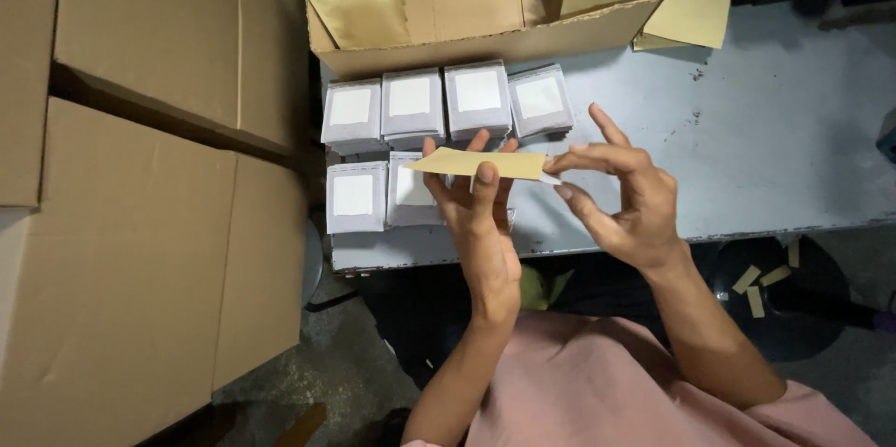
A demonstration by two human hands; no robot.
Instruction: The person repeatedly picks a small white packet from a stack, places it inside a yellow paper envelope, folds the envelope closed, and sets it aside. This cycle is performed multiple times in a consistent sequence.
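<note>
Behind, grey packets point(411, 104) (stacked); left hand point(481, 223) and right hand point(621, 200) grip closed on tan envelope point(478, 163).

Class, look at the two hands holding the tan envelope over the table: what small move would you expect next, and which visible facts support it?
Probably the right hand peels the white strip off the tan envelope: its fingers pinch that end while the left hand supports the envelope from behind.

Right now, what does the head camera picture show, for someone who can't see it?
Two hands, left hand and right hand, hold a tan paper strip above a grey table with stacks of small packets, beside cardboard boxes.
</note>
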